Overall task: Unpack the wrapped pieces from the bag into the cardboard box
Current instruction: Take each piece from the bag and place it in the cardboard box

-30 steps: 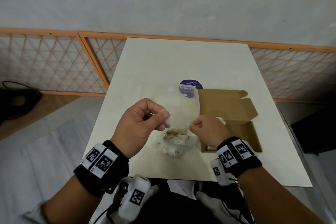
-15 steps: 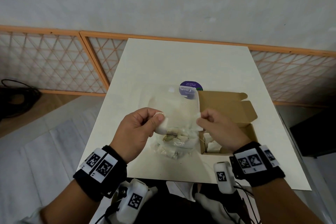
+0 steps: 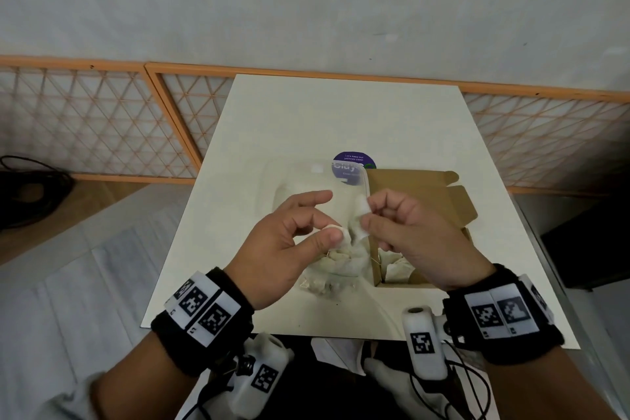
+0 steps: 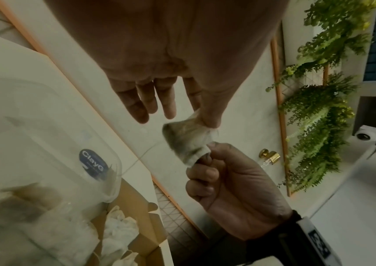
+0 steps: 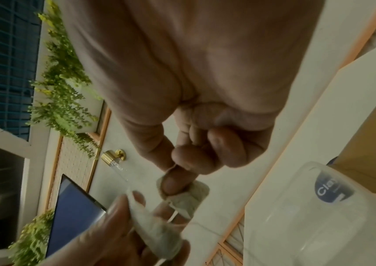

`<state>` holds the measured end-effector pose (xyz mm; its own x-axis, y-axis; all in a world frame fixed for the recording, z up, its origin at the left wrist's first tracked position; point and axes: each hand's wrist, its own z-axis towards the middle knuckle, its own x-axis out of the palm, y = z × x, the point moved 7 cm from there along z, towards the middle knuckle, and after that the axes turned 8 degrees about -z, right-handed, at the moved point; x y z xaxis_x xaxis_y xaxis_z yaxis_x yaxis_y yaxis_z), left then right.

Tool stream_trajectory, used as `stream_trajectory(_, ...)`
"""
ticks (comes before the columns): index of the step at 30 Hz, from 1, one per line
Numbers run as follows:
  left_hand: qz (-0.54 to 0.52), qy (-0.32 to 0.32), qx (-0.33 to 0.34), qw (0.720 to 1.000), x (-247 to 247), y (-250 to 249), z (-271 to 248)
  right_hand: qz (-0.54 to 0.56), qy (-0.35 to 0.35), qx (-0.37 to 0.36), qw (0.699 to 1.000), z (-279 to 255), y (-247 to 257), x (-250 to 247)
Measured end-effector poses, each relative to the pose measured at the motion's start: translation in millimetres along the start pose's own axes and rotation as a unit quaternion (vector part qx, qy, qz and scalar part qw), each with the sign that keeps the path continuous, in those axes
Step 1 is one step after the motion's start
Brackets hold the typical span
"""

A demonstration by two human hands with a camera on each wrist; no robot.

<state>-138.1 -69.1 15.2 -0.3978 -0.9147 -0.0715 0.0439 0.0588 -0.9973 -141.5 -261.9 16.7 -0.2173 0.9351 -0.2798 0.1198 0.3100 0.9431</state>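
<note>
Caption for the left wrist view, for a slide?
Both hands pinch one wrapped piece above the clear bag and open cardboard box.

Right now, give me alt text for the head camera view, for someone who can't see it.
Two hands hold a small white wrapped piece between them above a table: the left hand pinches one end, the right hand the other. Below lie a clear plastic bag with more pieces and an open cardboard box.

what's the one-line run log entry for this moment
left hand: pinches small white wrapped piece | right hand: pinches same piece | clear plastic bag: on table, pieces inside | brown cardboard box: open, some pieces inside
</note>
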Motion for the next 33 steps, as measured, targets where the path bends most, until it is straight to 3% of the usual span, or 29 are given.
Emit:
stream_trajectory(8, -0.148, 0.004, -0.009, 0.989, 12.6, -3.2, 9.3, 0.020, 0.019, -0.033, 0.999, -4.9, 10.1, 13.1)
stream_trajectory(15, -0.137, -0.037, 0.002, 0.990, 3.4, -2.3, 14.9, 0.006, 0.031, -0.052, 0.998, -1.0, 16.8, 13.7)
stream_trajectory(20, -0.137, -0.081, 0.000, 0.987, -16.6, 5.8, 15.8, -0.003, -0.015, -0.021, 1.000, 15.6, -2.7, 3.2)
stream_trajectory(25, -0.159, -0.127, -0.013, 0.979, -38.4, 20.8, 4.0, -0.180, -0.020, 0.050, 0.982, 33.9, -63.2, 12.0)
stream_trajectory(29, -0.146, -0.144, -0.037, 0.978, -49.0, 33.4, -11.8, -0.341, 0.025, 0.032, 0.939, 44.6, -90.3, 40.2)
stream_trajectory(33, -0.142, -0.155, -0.042, 0.977, -54.0, 43.2, -22.6, -0.466, 0.009, 0.020, 0.885, 57.5, -96.8, 56.3)
